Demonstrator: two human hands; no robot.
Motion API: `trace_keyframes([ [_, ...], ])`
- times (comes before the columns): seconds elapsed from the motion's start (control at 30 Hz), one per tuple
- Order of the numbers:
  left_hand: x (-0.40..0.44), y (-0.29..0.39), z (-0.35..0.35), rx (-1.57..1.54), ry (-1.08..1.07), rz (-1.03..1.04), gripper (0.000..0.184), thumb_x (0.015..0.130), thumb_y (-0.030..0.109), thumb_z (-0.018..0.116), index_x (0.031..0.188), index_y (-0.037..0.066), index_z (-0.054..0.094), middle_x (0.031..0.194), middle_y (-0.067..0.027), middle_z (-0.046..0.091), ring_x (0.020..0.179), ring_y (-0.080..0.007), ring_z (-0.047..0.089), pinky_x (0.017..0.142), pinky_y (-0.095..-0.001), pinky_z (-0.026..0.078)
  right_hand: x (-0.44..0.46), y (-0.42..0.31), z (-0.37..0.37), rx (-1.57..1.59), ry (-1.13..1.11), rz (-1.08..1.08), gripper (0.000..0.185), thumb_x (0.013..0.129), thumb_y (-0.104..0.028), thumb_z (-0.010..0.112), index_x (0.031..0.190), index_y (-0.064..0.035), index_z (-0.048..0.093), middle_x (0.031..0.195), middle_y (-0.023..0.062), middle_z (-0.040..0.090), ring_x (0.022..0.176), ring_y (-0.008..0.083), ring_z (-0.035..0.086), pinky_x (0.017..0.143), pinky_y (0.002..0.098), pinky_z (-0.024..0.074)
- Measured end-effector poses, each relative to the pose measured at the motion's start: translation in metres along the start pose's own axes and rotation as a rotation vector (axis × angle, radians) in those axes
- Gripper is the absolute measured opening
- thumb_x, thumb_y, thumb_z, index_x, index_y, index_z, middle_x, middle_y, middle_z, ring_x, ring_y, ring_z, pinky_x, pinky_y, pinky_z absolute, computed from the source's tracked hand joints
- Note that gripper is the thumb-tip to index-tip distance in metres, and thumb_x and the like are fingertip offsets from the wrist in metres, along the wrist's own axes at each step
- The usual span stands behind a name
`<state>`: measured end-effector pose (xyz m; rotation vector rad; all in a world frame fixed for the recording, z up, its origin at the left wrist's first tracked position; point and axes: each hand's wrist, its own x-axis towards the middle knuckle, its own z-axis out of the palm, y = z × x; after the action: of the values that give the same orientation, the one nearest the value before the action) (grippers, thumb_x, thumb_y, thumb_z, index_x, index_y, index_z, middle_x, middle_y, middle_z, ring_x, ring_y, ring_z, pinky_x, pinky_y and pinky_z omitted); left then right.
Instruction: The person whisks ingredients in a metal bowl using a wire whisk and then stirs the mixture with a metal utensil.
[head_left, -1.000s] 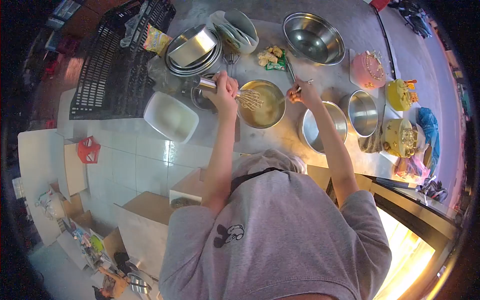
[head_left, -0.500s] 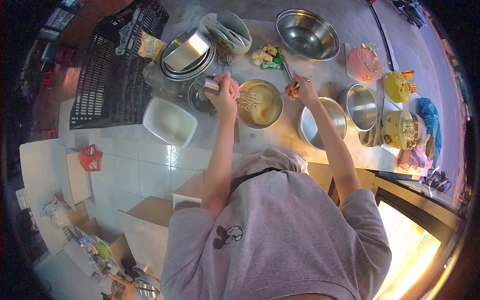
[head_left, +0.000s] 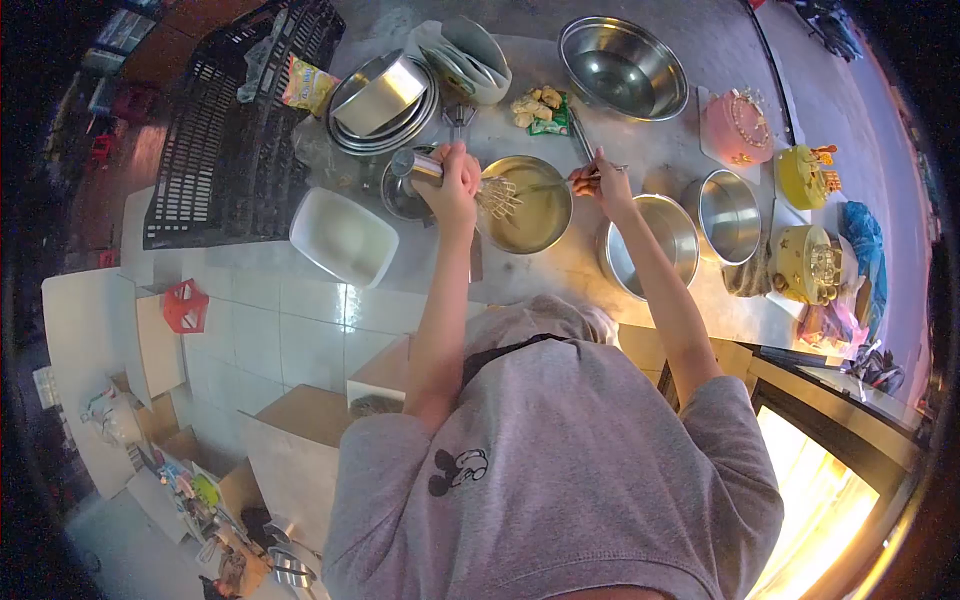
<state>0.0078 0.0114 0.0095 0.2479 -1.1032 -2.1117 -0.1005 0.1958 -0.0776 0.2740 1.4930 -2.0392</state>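
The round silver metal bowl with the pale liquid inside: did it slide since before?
No. The bowl shows no clear slide against the white rectangular plastic tub left of it; the whole picture just shifts slightly.

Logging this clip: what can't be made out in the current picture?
All in the head view:
Wire whisk: part of its handle, hidden by the left grip.
Utensil: its held part, covered by the right grip.
Yellow packet: small print, too small and blurred.
Black crate: far end, cut off by the top edge.
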Motion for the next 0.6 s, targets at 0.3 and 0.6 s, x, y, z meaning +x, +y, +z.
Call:
trace_keyframes([
  [0.3, -0.0024, 0.0024, 0.0008, -0.001, -0.031, 0.025, 0.038, 0.075, 0.004, 0.051, 0.048, 0.011, 0.025, 0.038, 0.0014, 0.029, 0.030, -0.0063, 0.025, 0.032, -0.0209, 0.015, 0.0024, 0.0037, -0.0068, -0.270, -0.029, 0.064, 0.041, 0.086, -0.029, 0.034, 0.055, -0.0034, 0.041, 0.055, 0.0158, 0.052, 0.043, 0.0213, 0.050, 0.038, 0.0282, 0.0408],
  [0.6, -0.0048, 0.0032, 0.0028, -0.002, -0.014, -0.003, 0.037, 0.075, 0.005, 0.052, 0.050, 0.011, 0.025, 0.040, 0.0018, 0.029, 0.031, -0.0058, 0.025, 0.032, -0.0208, 0.015, 0.0026, 0.0085, -0.0049, -0.224, -0.105, 0.061, 0.043, 0.085, -0.033, 0.037, 0.052, -0.0055, 0.039, 0.054, 0.0145, 0.053, 0.041, 0.0203, 0.050, 0.038, 0.0279, 0.0409],
])
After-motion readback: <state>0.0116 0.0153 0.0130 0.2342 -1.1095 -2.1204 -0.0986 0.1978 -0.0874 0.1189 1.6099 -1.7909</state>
